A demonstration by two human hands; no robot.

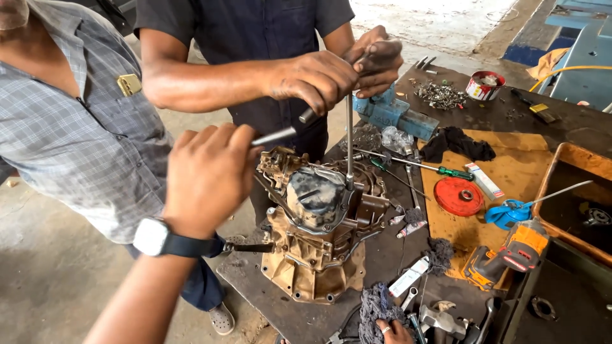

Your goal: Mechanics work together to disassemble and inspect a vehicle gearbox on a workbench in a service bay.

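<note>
Left hand grips metal bar above the gearbox casing.

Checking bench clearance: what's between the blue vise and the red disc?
Head view: a black rag and a green-handled screwdriver lie between the blue vise and the red disc, at the edge of the cardboard sheet.

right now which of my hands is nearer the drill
Right. The right hand lies by the rag, left of the drill; the left hand holds a rod beyond the gearbox.
</note>
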